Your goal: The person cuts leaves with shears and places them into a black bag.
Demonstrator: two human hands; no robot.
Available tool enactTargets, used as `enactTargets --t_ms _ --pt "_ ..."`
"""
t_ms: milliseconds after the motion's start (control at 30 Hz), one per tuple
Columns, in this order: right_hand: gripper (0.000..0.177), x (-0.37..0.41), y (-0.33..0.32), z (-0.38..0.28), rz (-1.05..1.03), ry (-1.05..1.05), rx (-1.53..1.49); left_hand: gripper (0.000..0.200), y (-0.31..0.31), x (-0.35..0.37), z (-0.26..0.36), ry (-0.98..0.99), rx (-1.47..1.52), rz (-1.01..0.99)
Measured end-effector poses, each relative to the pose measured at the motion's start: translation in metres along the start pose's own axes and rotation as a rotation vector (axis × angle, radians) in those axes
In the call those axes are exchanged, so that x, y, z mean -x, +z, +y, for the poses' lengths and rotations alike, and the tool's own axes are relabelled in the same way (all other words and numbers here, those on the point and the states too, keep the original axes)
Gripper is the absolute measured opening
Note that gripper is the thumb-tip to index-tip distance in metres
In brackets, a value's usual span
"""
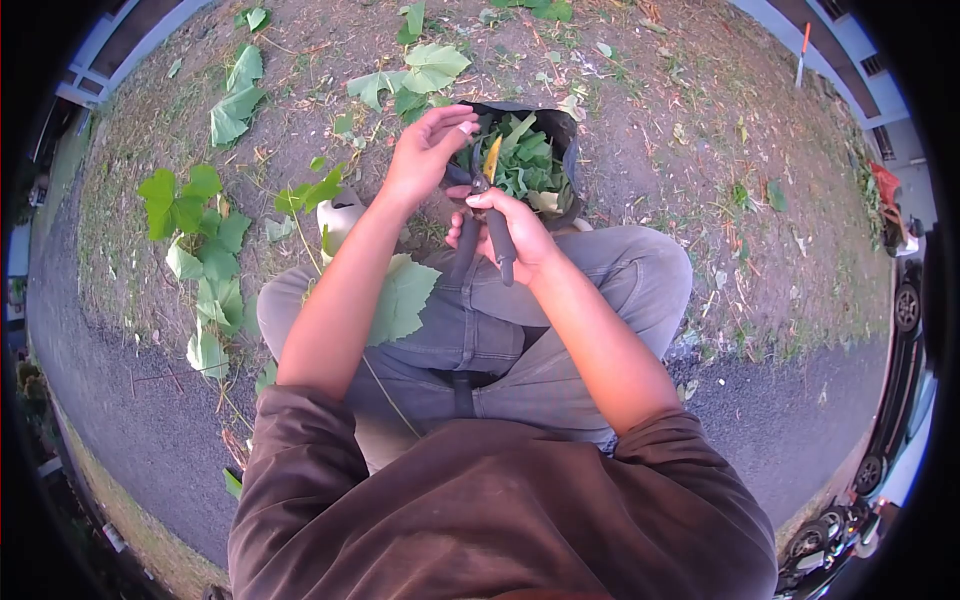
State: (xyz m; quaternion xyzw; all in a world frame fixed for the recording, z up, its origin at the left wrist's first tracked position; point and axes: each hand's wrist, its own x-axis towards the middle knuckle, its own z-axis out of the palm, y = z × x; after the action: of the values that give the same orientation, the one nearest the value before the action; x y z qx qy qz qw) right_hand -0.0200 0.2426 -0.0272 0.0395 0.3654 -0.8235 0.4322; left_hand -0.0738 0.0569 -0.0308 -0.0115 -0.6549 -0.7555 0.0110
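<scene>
My right hand [515,232] is wrapped round the dark handles of pruning shears [501,235], whose yellowish blade points up at the mouth of a black bag [567,135]. Cut green leaves and stems [528,165] fill the bag. Beside its left edge is my left hand [432,148], raised, with the fingers together and bent toward the thumb; whatever lies between them is too small to make out. A leafy vine [215,260] runs down the left side, and one large leaf [403,300] rests over my left leg.
More leaves [434,68] lie on the bare soil ahead. A pale object [340,218] is by my left knee. Grey asphalt [150,420] borders the soil. At the right edge are a parked car [893,400], a motorcycle [825,545] and an orange-and-white stake [803,52].
</scene>
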Motion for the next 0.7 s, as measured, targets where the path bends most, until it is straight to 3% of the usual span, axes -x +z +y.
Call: enactTargets --t_ms 33,167,267,367,433,467,533,700 --pt "0.040 -0.001 -0.001 0.001 0.029 0.011 -0.062 0.035 -0.001 -0.001 -0.004 0.102 -0.174 0.018" --pt "0.041 0.000 -0.001 -0.001 0.057 0.037 -0.127 0.033 0.006 0.006 0.003 0.102 -0.256 0.021" --pt "0.044 0.002 0.003 -0.002 0.051 -0.009 -0.113 0.032 0.009 0.010 0.005 0.205 -0.272 0.005" --pt "0.044 0.004 0.004 -0.003 -0.005 -0.102 -0.139 0.039 0.014 0.018 0.021 0.108 -0.258 -0.020" --pt "0.044 0.007 0.007 -0.005 -0.087 -0.154 -0.106 0.049 0.018 0.025 0.042 -0.100 0.005 -0.036" --pt "0.044 0.006 0.006 -0.005 -0.089 -0.154 -0.106 0.049 0.014 0.025 0.042 -0.099 0.003 -0.035" --pt "0.043 0.005 0.004 -0.004 -0.197 -0.165 -0.062 0.057 0.003 0.026 0.039 -0.291 0.201 -0.278" --pt "0.041 0.009 0.013 -0.004 -0.238 -0.143 0.001 0.056 -0.003 0.024 0.038 -0.289 0.253 -0.336"
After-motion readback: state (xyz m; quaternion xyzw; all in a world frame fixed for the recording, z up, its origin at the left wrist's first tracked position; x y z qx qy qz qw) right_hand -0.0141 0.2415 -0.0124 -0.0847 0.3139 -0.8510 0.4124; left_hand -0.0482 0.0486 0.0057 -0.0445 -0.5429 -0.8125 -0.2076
